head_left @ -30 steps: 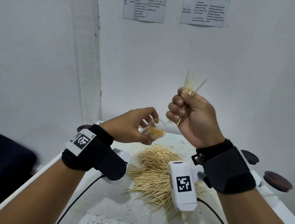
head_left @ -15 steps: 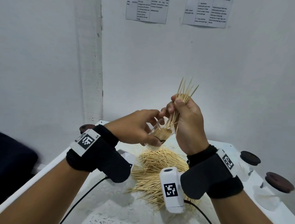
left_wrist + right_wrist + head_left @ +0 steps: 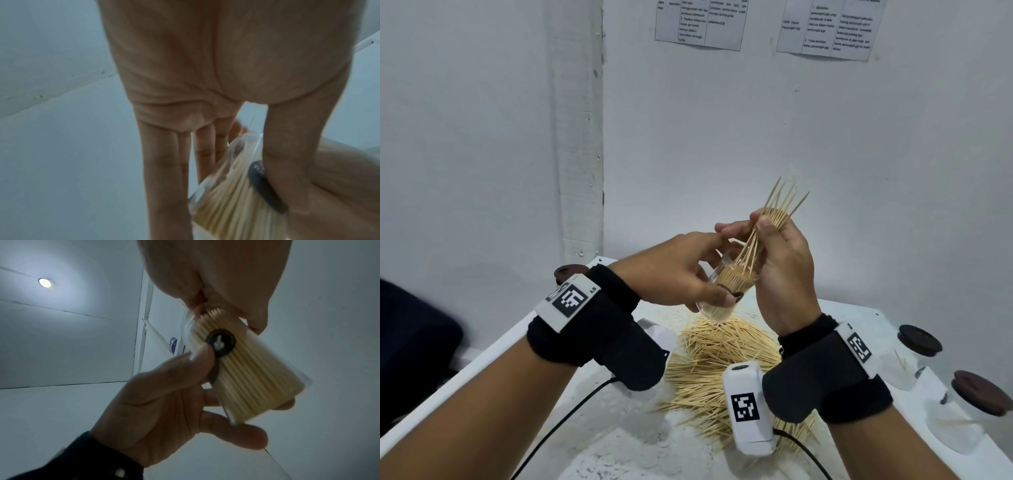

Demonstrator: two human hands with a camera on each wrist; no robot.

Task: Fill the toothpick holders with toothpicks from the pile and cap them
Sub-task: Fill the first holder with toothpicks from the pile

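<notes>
The toothpick pile [image 3: 722, 363] lay spread across the white table [image 3: 592, 442], beneath both raised hands and partly behind the two wrist cameras. Along the table's right edge stood two clear holders with dark brown caps, one nearer [image 3: 977, 394] and one farther back [image 3: 919, 341]; another dark cap [image 3: 566, 273] showed at the far left corner, just behind the left wrist band. Two printed sheets [image 3: 698, 24] hung on the wall above.

The left hand [image 3: 674, 270] held a clear toothpick holder [image 3: 726, 291] in the air above the pile, tilted with its open mouth up and to the right, thumb on the near side and fingers [image 3: 244, 437] curled round the far side. The holder was already packed with toothpicks along most of its wall, and a small dark round label [image 3: 221, 342] sat on it beside the thumb tip.

The right hand [image 3: 784, 274] pinched a bunch of toothpicks [image 3: 774, 222] between thumb and fingers, the lower ends reaching into the holder's mouth and the upper ends fanning out above the fingertips. The two hands were touching or nearly so at the holder's rim; the wrist views were too blurred to tell which.
</notes>
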